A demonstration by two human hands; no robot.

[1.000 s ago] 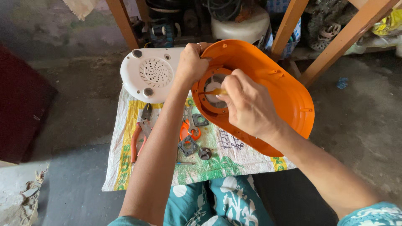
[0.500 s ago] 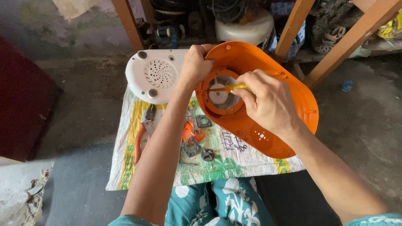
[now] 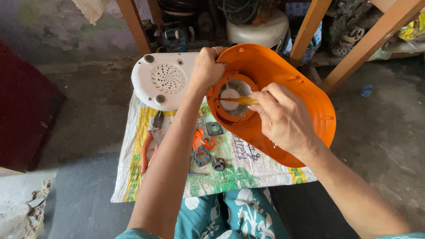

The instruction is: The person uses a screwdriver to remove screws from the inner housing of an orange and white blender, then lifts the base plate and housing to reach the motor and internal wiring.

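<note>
Little has been shifted since the earlier frames: the orange housing point(image 3: 283, 106) is held in much the same place, tilted up on edge, while the yellow-handled screwdriver point(image 3: 237, 100) has been kept across its round opening and the right hand point(image 3: 283, 117) has been drawn slightly lower over the shell.

As far as progress can be judged, the appliance has already been opened. The white base point(image 3: 166, 79) with its perforated vent lies detached just left of the orange housing, and several small parts have been set out below the housing on the printed sack point(image 3: 248, 170) spread on the floor: a square grey plate point(image 3: 214, 128), a second grey bracket point(image 3: 202, 156), a small dark round piece point(image 3: 218, 164) and an orange fitting point(image 3: 202, 140). Red-handled pliers point(image 3: 149, 144) lie further left of these. The pale hub point(image 3: 231, 94) inside the housing's opening has not yet been removed, so work at the centre appears to remain.

The left hand point(image 3: 207, 70) is closed over the upper left rim of the orange housing, fingers curled behind it, steadying it. The right hand is clamped on the screwdriver handle, fingers bunched together, with the tip directed into the opening; whether the tip is seated in a screw cannot be told.
</note>
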